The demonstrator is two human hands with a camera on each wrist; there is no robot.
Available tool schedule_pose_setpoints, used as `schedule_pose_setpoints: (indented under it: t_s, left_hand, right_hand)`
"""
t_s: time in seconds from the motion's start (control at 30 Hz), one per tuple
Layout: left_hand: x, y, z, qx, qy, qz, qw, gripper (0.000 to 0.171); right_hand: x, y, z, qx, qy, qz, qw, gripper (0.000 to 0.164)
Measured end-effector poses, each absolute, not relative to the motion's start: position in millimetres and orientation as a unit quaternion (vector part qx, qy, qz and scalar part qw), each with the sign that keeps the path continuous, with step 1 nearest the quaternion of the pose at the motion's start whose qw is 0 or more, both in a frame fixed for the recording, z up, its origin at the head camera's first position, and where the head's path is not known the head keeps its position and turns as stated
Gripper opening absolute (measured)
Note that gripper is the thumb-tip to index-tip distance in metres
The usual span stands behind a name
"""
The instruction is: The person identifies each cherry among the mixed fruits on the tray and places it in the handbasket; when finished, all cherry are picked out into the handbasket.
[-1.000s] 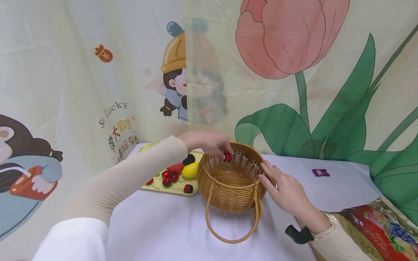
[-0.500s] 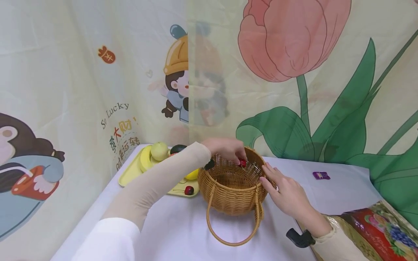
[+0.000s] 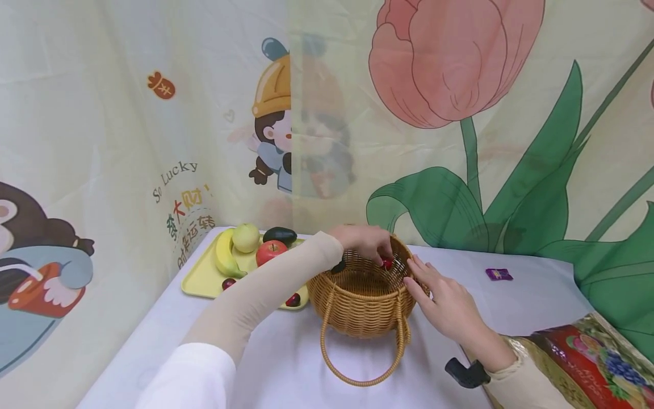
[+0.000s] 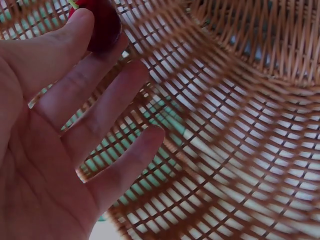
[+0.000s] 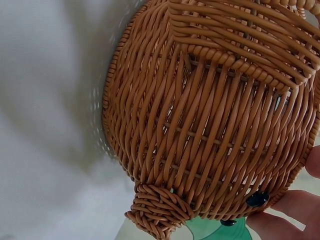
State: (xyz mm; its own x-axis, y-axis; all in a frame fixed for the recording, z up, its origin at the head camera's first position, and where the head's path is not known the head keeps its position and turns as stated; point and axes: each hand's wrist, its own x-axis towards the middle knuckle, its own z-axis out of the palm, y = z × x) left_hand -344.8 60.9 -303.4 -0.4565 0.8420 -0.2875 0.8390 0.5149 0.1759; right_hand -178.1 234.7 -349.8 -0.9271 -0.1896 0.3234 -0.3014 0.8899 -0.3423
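My left hand (image 3: 367, 241) reaches over the far rim into a round wicker basket (image 3: 361, 312). Between its thumb and forefinger it pinches a dark red cherry (image 4: 104, 27), a bit of green stem showing. In the left wrist view the other fingers are spread close to the woven inner wall (image 4: 215, 125). My right hand (image 3: 445, 296) rests on the basket's right side with straight fingers, fingertips at the rim. The right wrist view shows its fingertips (image 5: 285, 215) beside two black bead eyes on the wicker. The basket's handle (image 3: 364, 384) hangs down at the front.
Left of the basket, a yellow tray (image 3: 196, 288) holds a banana (image 3: 225, 255), a green round fruit (image 3: 246, 237), a red apple (image 3: 271, 251), an avocado (image 3: 279, 235) and cherries (image 3: 293, 300). A purple wrapped sweet (image 3: 498, 274) and a shiny fruit-printed bag (image 3: 587, 360) lie right.
My left hand has moved right and lower into the basket with the cherry, its forearm uncovering the tray's left part. The right hand stays at the rim.
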Motion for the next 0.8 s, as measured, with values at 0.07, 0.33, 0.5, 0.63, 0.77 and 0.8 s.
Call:
schedule_pose_setpoints:
  t_s: [0.07, 0.33, 0.5, 0.63, 0.77, 0.8]
  left_hand:
    - [-344.7, 60.3, -305.9, 0.493, 0.852, 0.01, 0.177, 0.029]
    - [-346.2, 62.7, -305.8, 0.51, 0.844, 0.015, 0.167, 0.024]
    - [-347.0, 63.1, -306.0, 0.502, 0.845, 0.02, 0.183, 0.025]
    - [-347.3, 62.2, -308.1, 0.491, 0.849, 0.032, 0.192, 0.026]
    - [-345.9, 61.0, -311.2, 0.481, 0.853, 0.046, 0.196, 0.031]
    - [-345.2, 60.8, -311.6, 0.478, 0.854, 0.048, 0.198, 0.033]
  right_hand:
    - [-177.1, 234.5, -349.1, 0.13, -0.961, 0.198, 0.144, 0.054]
    - [-177.6, 236.3, -349.0, 0.135, -0.957, 0.199, 0.161, 0.052]
    - [-178.1, 235.6, -349.5, 0.134, -0.957, 0.202, 0.159, 0.053]
    - [-178.2, 234.9, -349.7, 0.131, -0.958, 0.203, 0.156, 0.053]
    - [-177.7, 234.4, -351.1, 0.13, -0.959, 0.2, 0.154, 0.054]
    - [-177.6, 234.4, -351.7, 0.13, -0.959, 0.2, 0.154, 0.054]
